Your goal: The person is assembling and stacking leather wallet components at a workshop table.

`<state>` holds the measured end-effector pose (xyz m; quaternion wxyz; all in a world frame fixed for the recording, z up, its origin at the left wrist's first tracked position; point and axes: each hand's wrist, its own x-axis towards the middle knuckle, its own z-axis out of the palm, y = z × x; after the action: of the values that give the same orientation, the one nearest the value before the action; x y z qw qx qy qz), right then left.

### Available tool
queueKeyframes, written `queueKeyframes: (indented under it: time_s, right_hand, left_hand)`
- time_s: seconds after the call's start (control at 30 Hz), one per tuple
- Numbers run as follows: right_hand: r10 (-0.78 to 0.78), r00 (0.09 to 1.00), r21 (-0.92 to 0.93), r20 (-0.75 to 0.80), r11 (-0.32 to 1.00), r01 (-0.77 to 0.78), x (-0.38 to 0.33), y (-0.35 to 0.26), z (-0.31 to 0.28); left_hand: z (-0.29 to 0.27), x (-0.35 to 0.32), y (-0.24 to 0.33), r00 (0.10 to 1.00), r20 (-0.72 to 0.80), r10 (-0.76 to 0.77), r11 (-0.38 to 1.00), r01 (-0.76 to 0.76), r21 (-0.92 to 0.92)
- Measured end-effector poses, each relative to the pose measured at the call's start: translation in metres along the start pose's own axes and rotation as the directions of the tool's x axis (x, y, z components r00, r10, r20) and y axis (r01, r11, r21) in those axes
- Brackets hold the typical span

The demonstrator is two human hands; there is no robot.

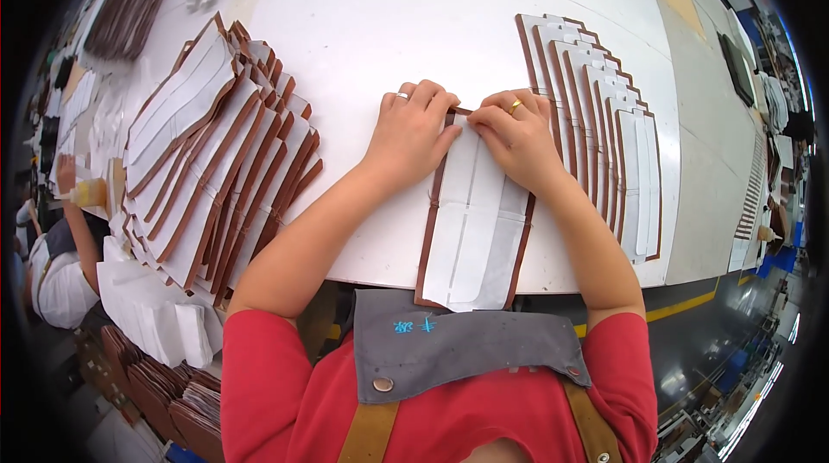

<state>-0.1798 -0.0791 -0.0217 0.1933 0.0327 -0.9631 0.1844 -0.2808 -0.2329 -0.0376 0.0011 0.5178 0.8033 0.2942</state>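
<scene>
Head view: at far left, a co-worker's hand (66, 174) was near a translucent yellowish container (89, 193); contents could not be made out. Below, brown pieces (151, 377) stood in close-packed stacks beside white sheets (147, 299); whether a bin held them, could not tell. Next, a fanned, uneven pile of white-backed, brown-edged panels (194, 178) lay on the white table (389, 22). At centre, left hand (413, 133), silver-coloured ring on one finger, gripped the far edge of a single panel (462, 247) between thumb and fingers. Panel lay flat, lengthwise between the forearms, near end at the table edge by the grey apron bib (484, 346). Right hand (520, 136), gold-coloured ring, pinched the same far edge just beside the left. Right of it: a neater, stepped stack of similar panels (635, 178).
</scene>
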Motion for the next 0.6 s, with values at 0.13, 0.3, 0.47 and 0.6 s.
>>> queueKeyframes:
  time_s: [0.13, 0.3, 0.47, 0.6]
  right_hand:
    - [0.031, 0.998, -0.009, -0.055, 0.999, -0.031, 0.0003, -0.0044, 0.0052]
    - [-0.036, 0.999, -0.128, -0.035, 0.991, 0.031, -0.0027, -0.0046, 0.0092]
    - [-0.016, 1.0, -0.131, -0.018, 0.991, 0.014, -0.0013, -0.0053, 0.0072]
    - [-0.008, 1.0, -0.129, -0.004, 0.992, 0.007, -0.001, -0.0059, 0.007]
  left_hand:
    - [0.0025, -0.0017, 0.0004, 0.998, -0.057, -0.041, 0.999, 0.04, -0.017]
    - [0.0014, -0.0045, 0.0016, 0.994, -0.083, -0.066, 0.997, 0.063, -0.035]
    - [0.0024, -0.0053, 0.003, 0.992, -0.117, -0.044, 0.999, 0.041, -0.024]
    - [0.0021, -0.0063, 0.0038, 0.988, -0.149, 0.028, 0.995, -0.013, 0.097]
